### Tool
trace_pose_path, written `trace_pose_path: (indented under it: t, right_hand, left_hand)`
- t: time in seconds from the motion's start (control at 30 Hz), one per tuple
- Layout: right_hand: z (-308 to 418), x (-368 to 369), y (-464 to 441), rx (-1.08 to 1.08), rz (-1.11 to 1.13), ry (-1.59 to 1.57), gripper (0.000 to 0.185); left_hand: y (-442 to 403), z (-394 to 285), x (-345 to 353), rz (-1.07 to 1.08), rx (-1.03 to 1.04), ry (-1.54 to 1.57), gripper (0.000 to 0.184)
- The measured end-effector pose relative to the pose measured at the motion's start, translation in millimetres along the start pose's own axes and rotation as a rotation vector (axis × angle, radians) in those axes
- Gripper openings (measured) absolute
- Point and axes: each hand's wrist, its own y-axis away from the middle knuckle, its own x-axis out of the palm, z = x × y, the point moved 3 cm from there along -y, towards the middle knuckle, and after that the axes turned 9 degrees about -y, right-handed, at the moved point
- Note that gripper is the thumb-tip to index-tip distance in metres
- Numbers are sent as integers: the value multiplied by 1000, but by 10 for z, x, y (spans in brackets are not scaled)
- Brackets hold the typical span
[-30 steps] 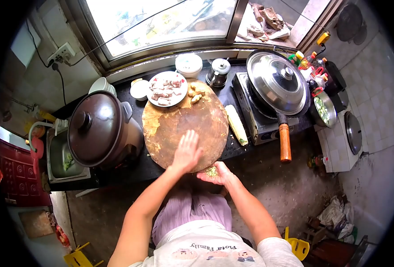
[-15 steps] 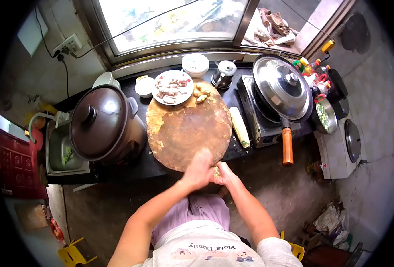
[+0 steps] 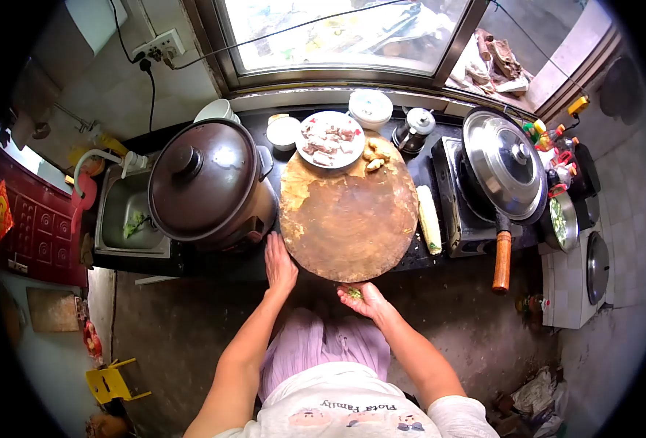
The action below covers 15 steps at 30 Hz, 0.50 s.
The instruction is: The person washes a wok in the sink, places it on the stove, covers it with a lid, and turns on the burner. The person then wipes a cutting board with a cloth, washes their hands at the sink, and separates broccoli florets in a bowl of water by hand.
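A round wooden chopping board (image 3: pixel 348 219) lies on the dark counter. My left hand (image 3: pixel 280 264) is flat at the counter's edge, just left of the board, fingers stretched and holding nothing. Below the board's front edge, my right hand (image 3: pixel 365 299) is cupped palm up around small green scraps (image 3: pixel 354 293). At the board's back stand a white plate of raw meat pieces (image 3: pixel 330 139) and some ginger (image 3: pixel 375 155). To the right of the board lies a pale corn cob (image 3: pixel 429 220).
A large brown lidded pot (image 3: pixel 205 180) stands on the left, beside the sink (image 3: pixel 135 215). On the right, a lidded pan (image 3: pixel 504 164) with a wooden handle sits on the stove (image 3: pixel 463 237). A metal bowl (image 3: pixel 562 223) holds chopped greens.
My left hand has moved off the board's front edge to its left side. My right hand still holds the scraps under the front edge. The view has turned left.
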Motion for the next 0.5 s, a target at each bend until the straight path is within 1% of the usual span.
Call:
trace_pose_path:
  t: [0.03, 0.1, 0.17, 0.2, 0.23, 0.27, 0.3, 0.33, 0.37, 0.4, 0.43, 0.47, 0.5]
  right_hand:
    - [-17, 0, -13, -10, -32, 6, 19]
    - [-30, -26, -16, -36, -99, 17, 20]
    - [-18, -80, -56, -64, -105, 14, 27]
    - [-27, -78, -65, -77, -96, -10, 29]
    - [-28, -92, -64, -96, -91, -38, 31]
    - [-47, -117, -127, -88, -127, -47, 34]
    - [-58, -133, -180, -76, -107, -82, 36]
    - [-78, -266, -356, -83, -70, -128, 37]
    - [-113, -378, -503, -88, -32, -172, 37]
    - [-115, -257, -467, -152, 69, -291, 34]
    - [-92, -232, -383, -106, 96, -238, 31]
    - [-33, -222, -311, -81, 73, -254, 29]
    - [-2, -250, -265, -50, 48, -271, 27]
  left_hand:
    - [-50, -5, 5, 28, -14, -40, 61]
    - [-10, -128, -33, 38, -105, 126, 63]
    - [107, -279, -57, 48, -198, 287, 65]
    - [292, -302, 107, -1, -127, 219, 62]
    - [487, -428, 134, 39, -136, 182, 59]
    - [650, -623, 45, 19, -105, 206, 56]
    - [828, -756, 75, 51, -16, 199, 53]
    - [981, -926, 59, 102, 95, 300, 50]
    - [1061, -1120, -70, 296, 163, 447, 48]
    - [1118, -1257, -116, 221, 242, 467, 46]
    - [1123, -1363, -152, 140, 318, 484, 43]
    - [1064, -1386, -142, 161, 228, 532, 41]
    - [998, -1402, -128, 323, 120, 441, 43]
